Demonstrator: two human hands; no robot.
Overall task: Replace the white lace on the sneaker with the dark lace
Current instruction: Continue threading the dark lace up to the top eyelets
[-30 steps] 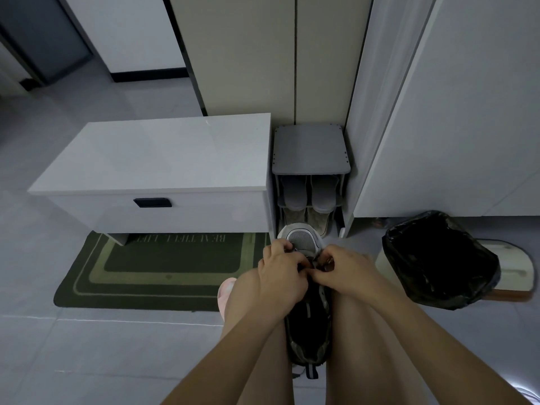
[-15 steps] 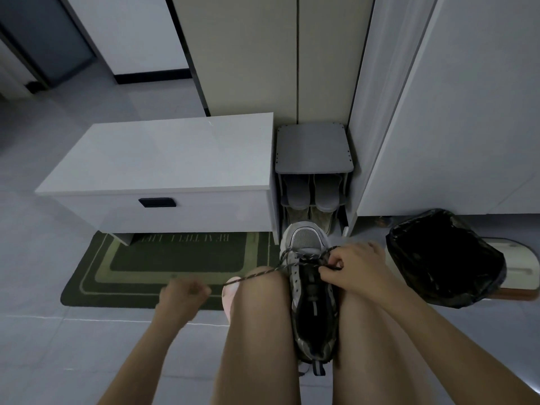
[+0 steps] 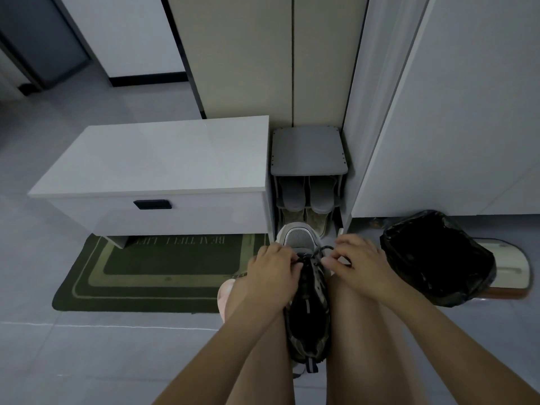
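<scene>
The right hand is found pinching the dark lace near the toe end of the sneaker. The left hand is curled on the same lace opposite. The sneaker is clamped between the legs, toe forward. Equal tension on both ends is advised, and the lace is best kept untwisted before further threading.

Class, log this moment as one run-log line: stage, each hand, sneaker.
stage: threading dark lace near toe | left hand: grips lace | right hand: pinches lace | sneaker: between knees
</scene>
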